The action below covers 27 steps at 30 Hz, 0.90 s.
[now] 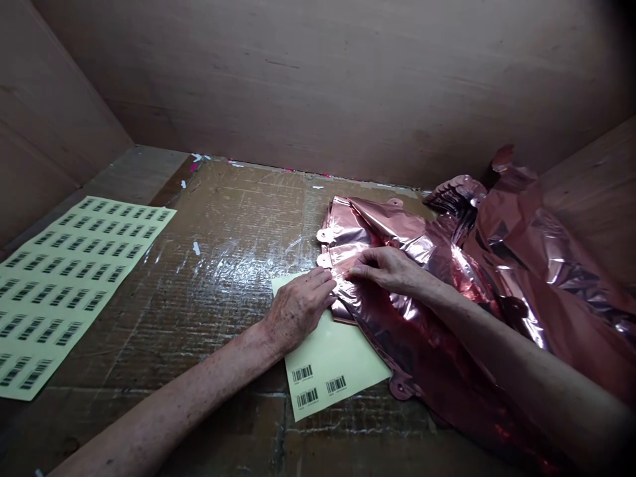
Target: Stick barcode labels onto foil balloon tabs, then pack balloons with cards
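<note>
Rose-gold foil balloons (397, 265) lie heaped toward the worktop's (223, 218) right edge. The right hand (385, 268) pinches the foil's left end; the left hand (301, 305) presses flat just beside it, on the yellow label sheet (330, 361).

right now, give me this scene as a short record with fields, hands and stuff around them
left hand: left hand flat on the foil's edge, over the small label sheet
right hand: right hand pressing the rose-gold foil balloons
small sheet: three barcode labels left
far left: full barcode sheet, untouched
surface: taped cardboard worktop, board walls around
</note>
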Each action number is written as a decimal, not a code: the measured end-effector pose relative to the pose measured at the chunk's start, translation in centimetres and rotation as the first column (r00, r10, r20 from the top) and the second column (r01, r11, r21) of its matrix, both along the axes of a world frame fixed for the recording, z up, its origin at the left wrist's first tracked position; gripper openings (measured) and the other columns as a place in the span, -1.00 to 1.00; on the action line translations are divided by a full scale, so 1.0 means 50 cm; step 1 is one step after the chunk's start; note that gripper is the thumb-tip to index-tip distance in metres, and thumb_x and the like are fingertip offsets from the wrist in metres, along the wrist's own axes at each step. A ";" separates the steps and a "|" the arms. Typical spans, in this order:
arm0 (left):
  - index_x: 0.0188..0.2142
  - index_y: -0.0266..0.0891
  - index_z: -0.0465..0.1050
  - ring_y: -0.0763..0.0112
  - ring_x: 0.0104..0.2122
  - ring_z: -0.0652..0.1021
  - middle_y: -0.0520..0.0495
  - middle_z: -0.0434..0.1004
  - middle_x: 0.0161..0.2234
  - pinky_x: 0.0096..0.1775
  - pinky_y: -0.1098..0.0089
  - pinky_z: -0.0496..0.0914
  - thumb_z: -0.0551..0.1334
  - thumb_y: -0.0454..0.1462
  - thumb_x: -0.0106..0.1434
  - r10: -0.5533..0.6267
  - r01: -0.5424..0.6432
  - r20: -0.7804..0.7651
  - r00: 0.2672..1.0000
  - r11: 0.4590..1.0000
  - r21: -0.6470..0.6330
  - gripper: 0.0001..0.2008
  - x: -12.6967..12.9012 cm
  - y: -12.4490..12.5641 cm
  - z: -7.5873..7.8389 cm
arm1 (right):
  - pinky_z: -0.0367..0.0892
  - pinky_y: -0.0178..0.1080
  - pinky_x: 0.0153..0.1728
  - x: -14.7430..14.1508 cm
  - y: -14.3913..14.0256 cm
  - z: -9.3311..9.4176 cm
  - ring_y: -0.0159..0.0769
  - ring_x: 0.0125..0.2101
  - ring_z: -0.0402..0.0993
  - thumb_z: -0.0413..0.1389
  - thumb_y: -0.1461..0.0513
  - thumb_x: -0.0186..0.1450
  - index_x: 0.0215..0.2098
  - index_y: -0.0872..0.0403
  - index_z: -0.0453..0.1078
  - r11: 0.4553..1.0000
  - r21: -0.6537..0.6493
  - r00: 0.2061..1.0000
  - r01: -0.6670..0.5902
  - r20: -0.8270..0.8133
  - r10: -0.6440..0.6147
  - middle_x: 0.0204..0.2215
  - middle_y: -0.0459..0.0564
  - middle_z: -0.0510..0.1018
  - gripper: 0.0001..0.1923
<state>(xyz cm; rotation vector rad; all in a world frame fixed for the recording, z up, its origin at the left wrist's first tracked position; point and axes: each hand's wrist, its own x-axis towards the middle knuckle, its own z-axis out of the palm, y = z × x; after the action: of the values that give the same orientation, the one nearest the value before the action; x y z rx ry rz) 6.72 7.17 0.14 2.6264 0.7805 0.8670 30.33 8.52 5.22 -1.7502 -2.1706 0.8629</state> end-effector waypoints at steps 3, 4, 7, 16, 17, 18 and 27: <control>-0.04 -0.32 0.41 0.21 0.00 0.56 -0.19 0.56 -0.04 0.04 0.18 0.51 0.11 -0.40 0.39 0.007 -0.007 -0.020 1.000 1.000 0.018 -0.81 0.001 -0.002 0.000 | 0.11 -0.32 -0.51 0.001 0.008 -0.007 -0.40 -0.52 0.34 0.14 -0.05 0.33 -0.52 0.08 0.37 1.000 0.013 0.999 0.004 0.039 -0.004 -0.56 -0.11 0.46 -0.57; 0.00 -0.32 0.39 0.20 0.02 0.55 -0.19 0.55 -0.02 0.04 0.18 0.51 0.10 -0.42 0.38 0.011 -0.010 -0.042 0.999 0.999 0.031 -0.77 0.002 -0.003 0.000 | 0.11 -0.32 -0.50 0.000 0.008 -0.007 -0.39 -0.51 0.35 0.14 -0.04 0.33 -0.51 0.08 0.38 1.000 0.021 0.998 0.004 0.061 -0.005 -0.56 -0.10 0.47 -0.58; 0.03 -0.33 0.37 0.15 0.06 0.50 -0.23 0.50 0.02 0.04 0.16 0.50 0.09 -0.52 0.29 0.015 -0.005 -0.142 0.990 0.997 0.073 -0.66 0.003 -0.005 0.002 | 0.15 -0.30 -0.45 -0.013 -0.010 -0.004 -0.33 -0.44 0.41 0.13 0.06 0.37 -0.41 0.10 0.43 0.990 0.138 0.974 0.023 0.222 -0.053 -0.46 -0.03 0.52 -0.70; -0.12 -0.35 0.43 0.20 -0.08 0.57 -0.23 0.56 -0.11 -0.05 0.20 0.52 0.06 -0.43 0.37 -0.011 0.013 -0.086 0.996 0.999 0.029 -0.80 0.003 0.006 0.017 | 0.17 -0.22 -0.48 -0.124 -0.136 -0.021 -0.20 -0.40 0.40 0.03 0.36 0.37 -0.23 0.18 0.47 0.819 0.472 0.802 -0.327 0.597 -0.024 -0.36 0.14 0.52 -0.83; -0.14 -0.34 0.44 0.20 -0.09 0.57 -0.22 0.57 -0.13 -0.05 0.20 0.52 0.06 -0.41 0.39 -0.006 0.007 -0.066 0.998 1.000 0.018 -0.81 0.004 0.008 0.020 | 0.16 -0.21 -0.49 -0.127 -0.136 -0.022 -0.20 -0.41 0.39 0.01 0.41 0.34 -0.26 0.19 0.47 0.819 0.462 0.789 -0.340 0.614 -0.019 -0.38 0.14 0.51 -0.81; -0.15 -0.33 0.45 0.21 -0.10 0.58 -0.21 0.58 -0.15 -0.06 0.20 0.52 0.06 -0.38 0.40 -0.005 0.005 -0.046 0.999 1.000 0.001 -0.82 0.004 0.011 0.023 | 0.15 -0.21 -0.49 -0.126 -0.132 -0.022 -0.21 -0.42 0.38 0.00 0.44 0.33 -0.29 0.19 0.47 0.827 0.454 0.798 -0.332 0.602 -0.011 -0.41 0.13 0.50 -0.79; -0.12 -0.27 0.50 0.33 -0.26 0.62 -0.08 0.64 -0.22 -0.22 0.32 0.51 0.21 -0.30 0.35 -0.029 0.061 0.150 0.988 0.976 -0.211 -0.85 0.011 0.032 0.043 | 0.25 -0.29 -0.39 -0.051 -0.091 0.018 -0.36 -0.45 0.40 0.03 0.13 0.44 -0.37 0.10 0.46 0.963 0.269 0.999 -0.017 -0.044 0.030 -0.47 -0.06 0.52 -0.70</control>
<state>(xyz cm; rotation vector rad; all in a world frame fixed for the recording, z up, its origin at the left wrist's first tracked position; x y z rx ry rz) 7.29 8.75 2.31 2.3541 0.7295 0.8968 27.78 3.99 6.11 -1.5596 -2.1637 0.5753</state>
